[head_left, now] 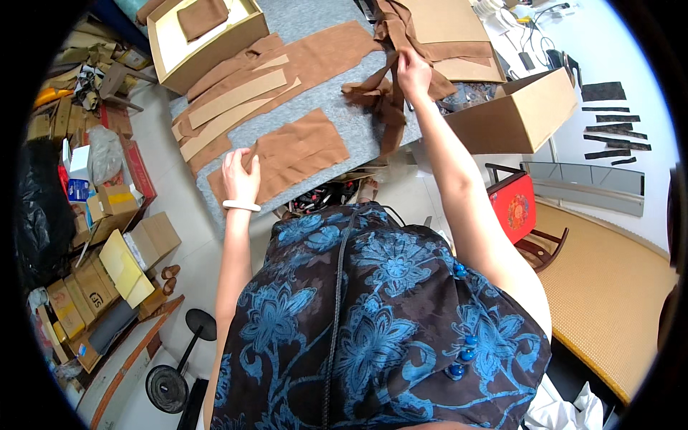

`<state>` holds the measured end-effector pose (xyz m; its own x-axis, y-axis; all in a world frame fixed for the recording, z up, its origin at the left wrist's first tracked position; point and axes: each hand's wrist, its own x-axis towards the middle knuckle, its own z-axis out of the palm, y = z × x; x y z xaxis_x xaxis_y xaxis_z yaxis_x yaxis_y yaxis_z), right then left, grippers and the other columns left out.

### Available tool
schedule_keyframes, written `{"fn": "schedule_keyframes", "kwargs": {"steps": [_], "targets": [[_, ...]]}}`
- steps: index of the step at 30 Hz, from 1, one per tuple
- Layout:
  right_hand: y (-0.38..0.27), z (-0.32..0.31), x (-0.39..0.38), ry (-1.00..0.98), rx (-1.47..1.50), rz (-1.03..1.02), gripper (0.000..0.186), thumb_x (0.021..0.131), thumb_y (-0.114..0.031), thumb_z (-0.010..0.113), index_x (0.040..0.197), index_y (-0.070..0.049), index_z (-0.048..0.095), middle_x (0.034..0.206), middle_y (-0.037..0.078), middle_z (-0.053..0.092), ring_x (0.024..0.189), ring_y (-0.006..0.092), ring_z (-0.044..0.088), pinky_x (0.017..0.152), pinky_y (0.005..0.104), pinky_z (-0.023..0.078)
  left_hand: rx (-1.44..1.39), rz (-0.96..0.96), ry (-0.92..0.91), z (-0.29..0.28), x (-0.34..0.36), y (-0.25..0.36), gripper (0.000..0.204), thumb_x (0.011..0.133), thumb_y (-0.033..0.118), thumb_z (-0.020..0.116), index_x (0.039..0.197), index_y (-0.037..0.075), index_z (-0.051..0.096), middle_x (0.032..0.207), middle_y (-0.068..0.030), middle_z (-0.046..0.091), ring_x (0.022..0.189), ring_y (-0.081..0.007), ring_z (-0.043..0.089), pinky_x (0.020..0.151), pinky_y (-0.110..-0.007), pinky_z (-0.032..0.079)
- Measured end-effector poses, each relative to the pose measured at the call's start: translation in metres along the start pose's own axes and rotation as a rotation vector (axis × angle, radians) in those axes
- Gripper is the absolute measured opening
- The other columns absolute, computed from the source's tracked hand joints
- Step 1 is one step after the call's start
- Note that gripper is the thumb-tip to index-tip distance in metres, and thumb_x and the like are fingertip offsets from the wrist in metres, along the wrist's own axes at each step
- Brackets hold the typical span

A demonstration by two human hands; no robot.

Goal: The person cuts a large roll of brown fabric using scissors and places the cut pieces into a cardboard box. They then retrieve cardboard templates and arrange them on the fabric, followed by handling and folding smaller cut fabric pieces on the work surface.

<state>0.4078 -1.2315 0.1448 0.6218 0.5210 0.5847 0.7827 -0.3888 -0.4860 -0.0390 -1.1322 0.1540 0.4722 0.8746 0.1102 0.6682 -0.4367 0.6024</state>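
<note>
A flat brown fabric piece (304, 154) lies near the front edge of the grey felt-topped table (276, 161). My left hand (240, 175) rests on its left end, fingers apart, a white bracelet at the wrist. Farther right, my right hand (414, 75) is closed on a bunch of brown fabric strips (390, 107), which hang in loose folds over the table. Between and beyond my hands lies a larger brown fabric sheet (326, 54). Tan card strips (240, 98) are laid over its left part.
An open cardboard box (208, 46) with folded brown fabric stands at the far left of the table. Another open box (509, 118) sits by the right edge. A red-backed chair (512, 208) is to the right; cartons (86, 294) crowd the left floor.
</note>
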Motion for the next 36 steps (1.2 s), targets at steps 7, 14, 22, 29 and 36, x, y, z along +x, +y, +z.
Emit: {"fn": "schedule_keyframes", "kwargs": {"steps": [7, 14, 22, 29, 36], "targets": [[-0.111, -0.080, 0.075, -0.101, 0.428, -0.151, 0.014, 0.089, 0.000, 0.058, 0.101, -0.004, 0.064, 0.082, 0.007, 0.067, 0.070, 0.0147, 0.063, 0.063, 0.0274, 0.050, -0.455, 0.232, 0.137, -0.013, 0.049, 0.098, 0.009, 0.083, 0.005, 0.067, 0.091, 0.002, 0.065, 0.088, -0.0095, 0.066, 0.083, -0.0213, 0.066, 0.077, -0.031, 0.052], [-0.208, -0.133, 0.090, -0.015, 0.434, -0.627, 0.022, 0.081, 0.007, 0.061, 0.100, -0.003, 0.064, 0.085, 0.012, 0.065, 0.075, 0.0247, 0.065, 0.064, 0.0316, 0.051, -0.976, 0.322, 0.116, -0.033, 0.095, 0.173, 0.012, 0.089, 0.011, 0.066, 0.097, 0.002, 0.066, 0.093, -0.0043, 0.068, 0.086, -0.0120, 0.064, 0.081, -0.027, 0.051], [-0.240, -0.138, 0.071, -0.181, 0.635, -0.713, 0.036, 0.077, 0.018, 0.057, 0.107, 0.000, 0.063, 0.099, 0.007, 0.069, 0.098, 0.0162, 0.067, 0.086, 0.0278, 0.054, -1.239, 0.392, -0.167, -0.076, 0.124, 0.184, 0.039, 0.099, 0.028, 0.045, 0.123, 0.000, 0.056, 0.125, -0.0107, 0.059, 0.120, -0.0161, 0.050, 0.106, -0.033, 0.034], [-0.257, -0.120, 0.060, -0.254, 1.119, -0.556, 0.035, 0.079, 0.018, 0.058, 0.111, 0.003, 0.059, 0.103, 0.010, 0.066, 0.100, 0.0192, 0.065, 0.091, 0.0313, 0.053, -1.253, 0.514, -0.329, -0.102, 0.115, 0.176, 0.033, 0.084, -0.010, 0.055, 0.115, -0.001, 0.063, 0.109, -0.0043, 0.066, 0.100, -0.0105, 0.060, 0.090, -0.024, 0.048], [-0.263, -0.114, 0.051, -0.316, 1.066, -0.393, 0.026, 0.083, 0.009, 0.061, 0.107, 0.000, 0.062, 0.099, 0.006, 0.066, 0.091, 0.0140, 0.064, 0.081, 0.0279, 0.052, -1.136, 0.541, -0.117, -0.115, 0.111, 0.180, 0.023, 0.086, -0.009, 0.055, 0.104, -0.003, 0.067, 0.097, -0.0052, 0.069, 0.089, -0.0096, 0.064, 0.081, -0.025, 0.053]]}}
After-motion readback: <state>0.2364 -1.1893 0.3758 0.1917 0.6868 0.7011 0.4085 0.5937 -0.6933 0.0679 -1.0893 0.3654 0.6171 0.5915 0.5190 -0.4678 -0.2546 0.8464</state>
